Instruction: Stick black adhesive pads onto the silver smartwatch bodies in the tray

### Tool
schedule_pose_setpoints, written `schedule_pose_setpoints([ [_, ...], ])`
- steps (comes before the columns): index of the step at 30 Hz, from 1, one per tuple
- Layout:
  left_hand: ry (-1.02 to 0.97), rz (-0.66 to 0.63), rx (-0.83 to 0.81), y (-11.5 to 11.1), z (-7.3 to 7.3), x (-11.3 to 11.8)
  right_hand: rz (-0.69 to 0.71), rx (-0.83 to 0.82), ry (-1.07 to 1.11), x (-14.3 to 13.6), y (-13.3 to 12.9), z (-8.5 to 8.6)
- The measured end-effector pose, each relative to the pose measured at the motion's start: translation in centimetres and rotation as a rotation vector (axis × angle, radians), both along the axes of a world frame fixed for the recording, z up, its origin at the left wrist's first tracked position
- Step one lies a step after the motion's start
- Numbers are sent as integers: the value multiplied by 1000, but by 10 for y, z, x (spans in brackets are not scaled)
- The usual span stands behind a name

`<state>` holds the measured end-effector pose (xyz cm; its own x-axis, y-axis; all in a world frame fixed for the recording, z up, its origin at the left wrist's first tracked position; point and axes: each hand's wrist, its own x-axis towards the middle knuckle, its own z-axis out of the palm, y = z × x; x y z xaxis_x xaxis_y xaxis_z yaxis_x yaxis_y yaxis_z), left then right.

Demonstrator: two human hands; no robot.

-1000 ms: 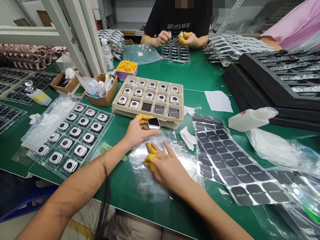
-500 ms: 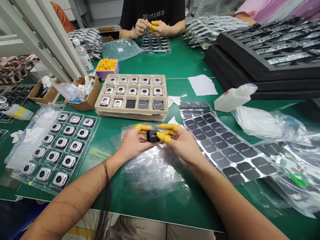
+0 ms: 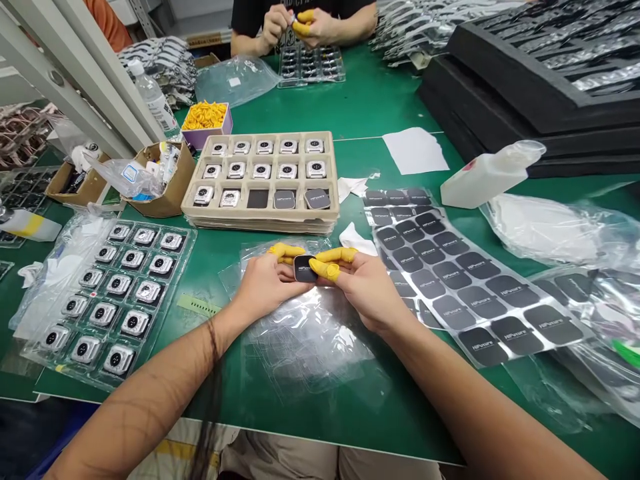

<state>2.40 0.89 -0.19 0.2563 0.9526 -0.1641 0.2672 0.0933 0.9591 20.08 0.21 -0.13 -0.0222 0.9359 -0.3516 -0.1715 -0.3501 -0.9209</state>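
Note:
Between both hands is a watch case [image 3: 303, 268] with its dark, lettered face toward me. My left hand [image 3: 267, 279] grips its left side, yellow finger cots on its fingertips. My right hand [image 3: 361, 280], also in yellow cots, pinches the right edge, with the thumb over part of the face. Below the hands lies a pile of clear plastic film [image 3: 305, 353]. Beyond them, a beige tray [image 3: 260, 219] holds watch cases in rows; two in the front row show dark faces, and one front pocket is bare. At right lies a sheet of dark lettered stickers [image 3: 453, 275].
A clear blister tray [image 3: 173, 283] of watch cases lies at left. Cardboard boxes [image 3: 167, 190], a box of yellow finger cots [image 3: 205, 120] and a white bottle [image 3: 487, 177] stand around. Black foam trays [image 3: 480, 113] rise at right. A co-worker's hands [image 3: 300, 28] work opposite.
My view has shifted slightly, so the table things sit a little differently. Both hands still hold the watch case, which has turned slightly so its lettering reads more clearly.

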Motion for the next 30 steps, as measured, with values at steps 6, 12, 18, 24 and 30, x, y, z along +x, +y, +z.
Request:
schedule_pose_setpoints([
  [6, 6, 3, 15, 0, 0, 0, -9, 16, -28, -2, 1, -1],
  [12, 11, 0, 22, 0, -1, 0, -15, 13, -33, -2, 1, -1],
  [18, 12, -5, 28, 1, -1, -1, -16, 18, -36, -2, 1, -4],
  [24, 33, -16, 28, 0, 0, -1, 10, 85, -83, -1, -1, -9],
  [30, 76, -25, 43, 0, 1, -1, 50, 126, -118, -1, -3, -14],
])
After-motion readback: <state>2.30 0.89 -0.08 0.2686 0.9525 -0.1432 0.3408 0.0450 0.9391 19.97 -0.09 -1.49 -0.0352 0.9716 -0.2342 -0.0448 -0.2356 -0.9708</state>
